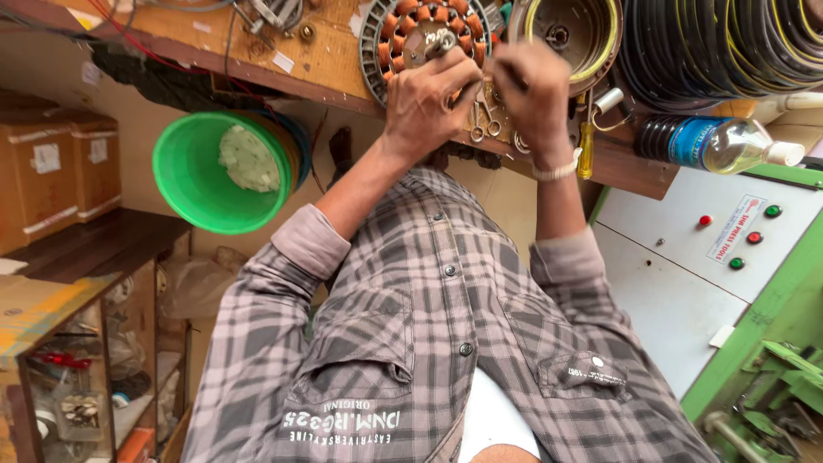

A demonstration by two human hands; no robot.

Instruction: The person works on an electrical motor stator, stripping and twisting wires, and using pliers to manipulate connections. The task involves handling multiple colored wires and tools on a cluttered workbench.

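Cluttered wooden workbench (pixel 326 60) holds the copper-wound stator (pixel 420 34), where the left hand (pixel 424 103) pinches a small metal piece at its hub and the right hand (pixel 531 86) is closed just beside it, so steady, even pressure seems wise.

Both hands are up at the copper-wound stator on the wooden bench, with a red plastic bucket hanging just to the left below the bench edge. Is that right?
Not quite: in the head view the bucket is green, not red. The rest holds: the left hand and right hand are both at the copper-wound stator on the wooden bench.
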